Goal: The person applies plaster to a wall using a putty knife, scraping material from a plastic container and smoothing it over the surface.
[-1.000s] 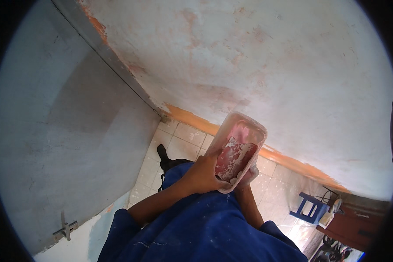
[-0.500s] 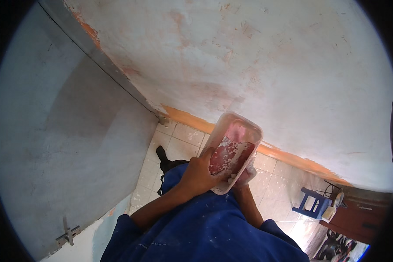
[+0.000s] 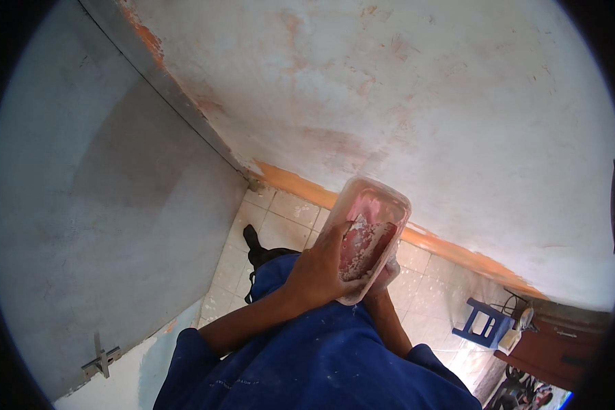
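In front of my waist is a long, clear plastic tray (image 3: 383,190), tilted, with pinkish residue inside. A flat red spreader (image 3: 354,247), smeared with crumbly white putty, lies over the tray's hollow. My left hand (image 3: 319,268) comes over the tray's left rim and grips the spreader along its left edge, fingers at the upper end and thumb lower down. On the opposite side, my right hand (image 3: 387,275) is closed around the tray's right side from below, its palm whitened; most of its fingers are hidden under the tray.
A patchy white wall (image 3: 458,137) with an orange strip along its foot stands ahead. On my left is a grey door (image 3: 116,205) with a metal bolt (image 3: 102,362). Speckled tiles (image 3: 287,232) cover the floor. A blue stool (image 3: 483,324) stands at right beside a reddish-brown cabinet (image 3: 547,345).
My left hand has shifted slightly right and up, its fingers reaching further over the spreader. The tray and my right hand stay nearly in place.
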